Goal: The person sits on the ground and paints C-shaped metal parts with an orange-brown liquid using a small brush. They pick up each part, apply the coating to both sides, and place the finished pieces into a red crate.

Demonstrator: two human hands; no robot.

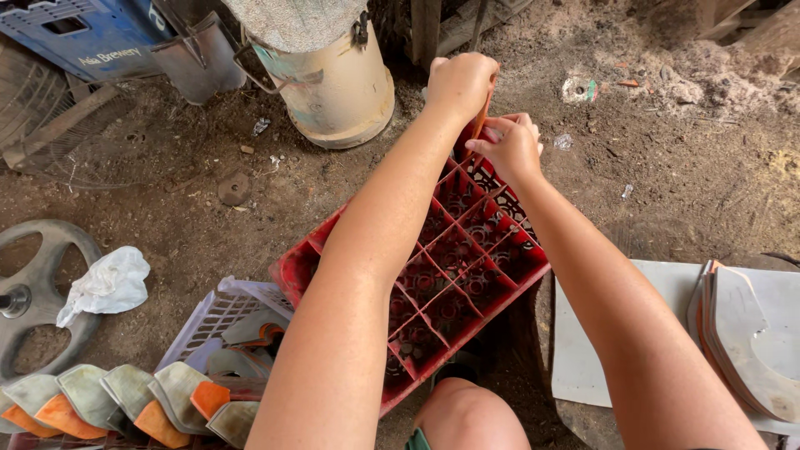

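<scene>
Both hands, left hand [461, 83] and right hand [510, 148], pinch a thin orange strip [482, 115] over a red divided crate [454, 267] on a dirt floor [667, 167].

2 bare forearms, no sleeves, bare knee, unadorned fingers [487, 146]

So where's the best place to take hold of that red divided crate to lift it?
Judging by its shape, grip the red crate by its two opposite outer rims, one hand each side, coming from above. The thin inner dividers look weaker, and both the left hand and right hand are at the far end.
</scene>
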